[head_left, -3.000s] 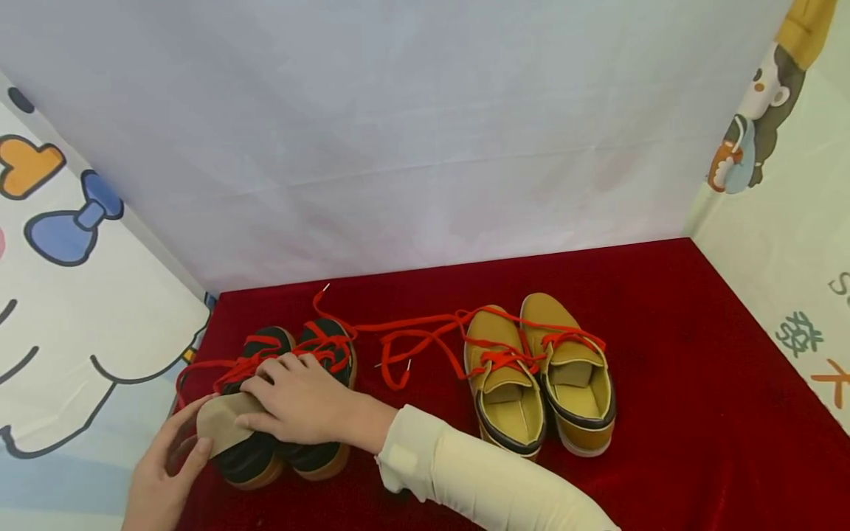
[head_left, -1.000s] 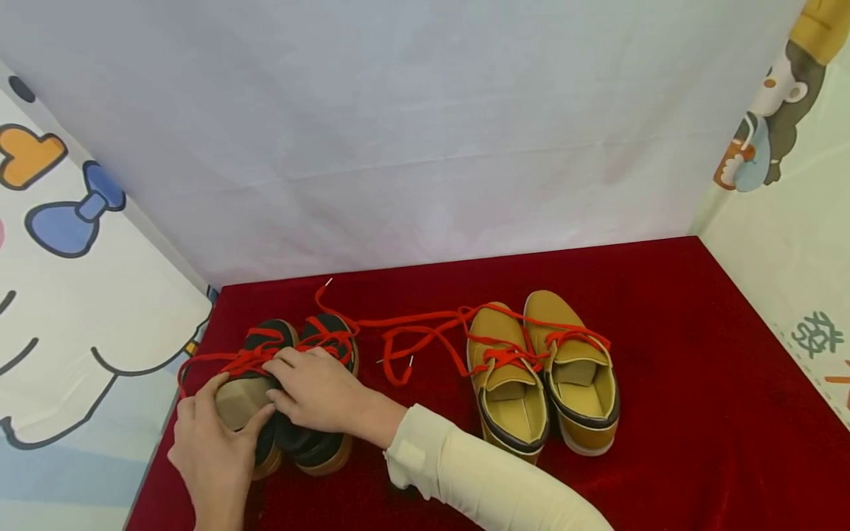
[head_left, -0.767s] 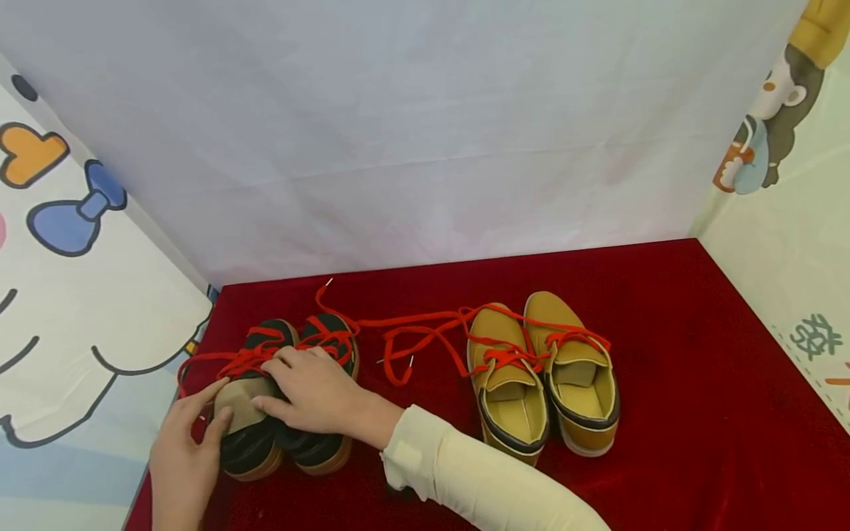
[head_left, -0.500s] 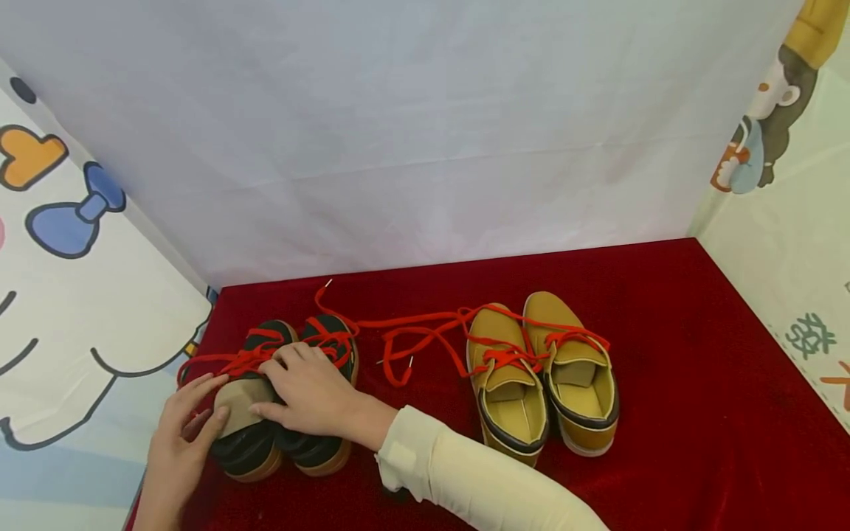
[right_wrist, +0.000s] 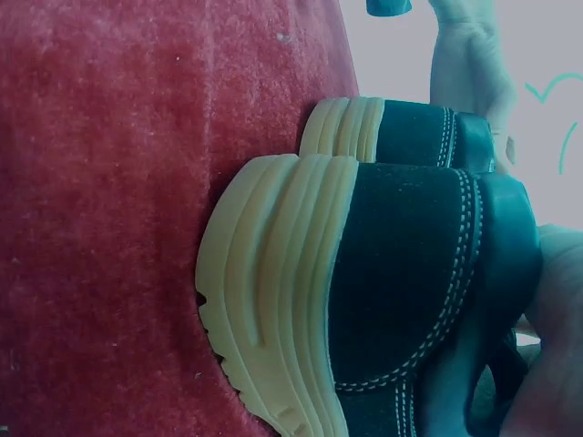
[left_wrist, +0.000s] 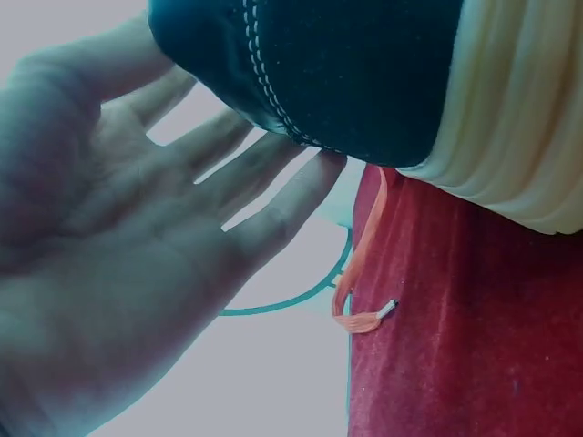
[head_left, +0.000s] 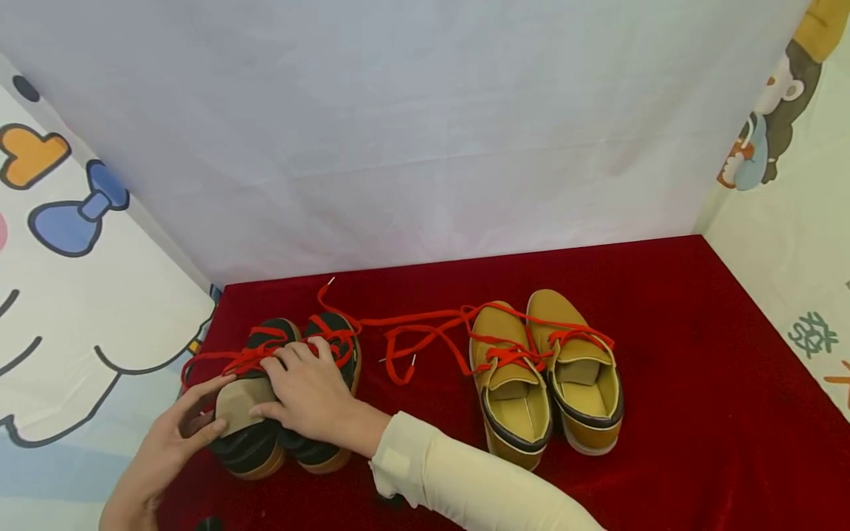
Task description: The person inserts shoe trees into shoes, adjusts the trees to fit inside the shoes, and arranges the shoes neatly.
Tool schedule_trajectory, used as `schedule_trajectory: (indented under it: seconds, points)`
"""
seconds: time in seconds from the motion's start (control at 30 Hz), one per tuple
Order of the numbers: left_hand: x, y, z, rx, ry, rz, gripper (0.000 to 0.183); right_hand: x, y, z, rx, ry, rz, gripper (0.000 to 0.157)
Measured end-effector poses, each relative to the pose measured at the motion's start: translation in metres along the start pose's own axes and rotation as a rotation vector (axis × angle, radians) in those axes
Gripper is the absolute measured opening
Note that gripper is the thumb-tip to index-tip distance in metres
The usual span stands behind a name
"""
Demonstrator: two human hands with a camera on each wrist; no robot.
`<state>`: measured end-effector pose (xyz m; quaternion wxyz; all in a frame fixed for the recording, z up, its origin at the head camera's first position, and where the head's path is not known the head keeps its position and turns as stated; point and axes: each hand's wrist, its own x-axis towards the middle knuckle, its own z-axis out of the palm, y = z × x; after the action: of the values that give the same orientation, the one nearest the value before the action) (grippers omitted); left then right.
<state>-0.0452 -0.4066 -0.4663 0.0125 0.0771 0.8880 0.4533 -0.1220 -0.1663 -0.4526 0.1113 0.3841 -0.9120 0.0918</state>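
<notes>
Two black shoes with tan soles, left black shoe (head_left: 246,453) and right black shoe (head_left: 315,451), stand side by side at the left in the head view. A beige tongue (head_left: 235,404) shows over the left shoe's opening. My left hand (head_left: 162,442) is at its left edge, thumb and index finger spread and touching it. In the left wrist view, the long fingers (left_wrist: 264,196) reach straight along the black shoe (left_wrist: 346,82). My right hand (head_left: 308,391) holds the tongue's right side, thumb on the beige face, fingers over the red laces (head_left: 251,360). Its fingertips' undersides are hidden.
Two tan shoes (head_left: 511,398) with red laces stand to the right. A loose red lace (head_left: 425,317) runs between the pairs. Red cloth (head_left: 677,354) covers the table; pale fabric walls (head_left: 425,147) stand behind and at the sides. A small dark object (head_left: 209,523) shows at the bottom edge.
My left hand closed in over the tongue about a second ago, then drew back to its left edge with wrist lower. My right hand stays nearly in place. The shoes barely move.
</notes>
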Motion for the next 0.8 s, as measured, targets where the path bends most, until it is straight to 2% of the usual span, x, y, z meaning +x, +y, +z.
schedule_trajectory:
  seconds: [0.17,0.5,0.67,0.8]
  points:
    - [0.002,0.001,0.000,0.022,0.034,0.042,0.060,0.001,-0.003,-0.002,-0.015,-0.013,0.020,0.068]
    - [0.007,0.005,0.002,0.107,0.101,0.084,0.062,0.005,-0.005,0.003,-0.063,0.033,0.030,0.065]
    - [0.010,0.007,0.006,0.154,0.148,0.054,0.061,0.007,-0.003,0.005,-0.073,0.080,0.035,0.064]
    - [0.014,0.007,0.010,0.202,0.173,0.001,0.062,0.007,-0.003,0.006,-0.072,0.072,0.055,0.066]
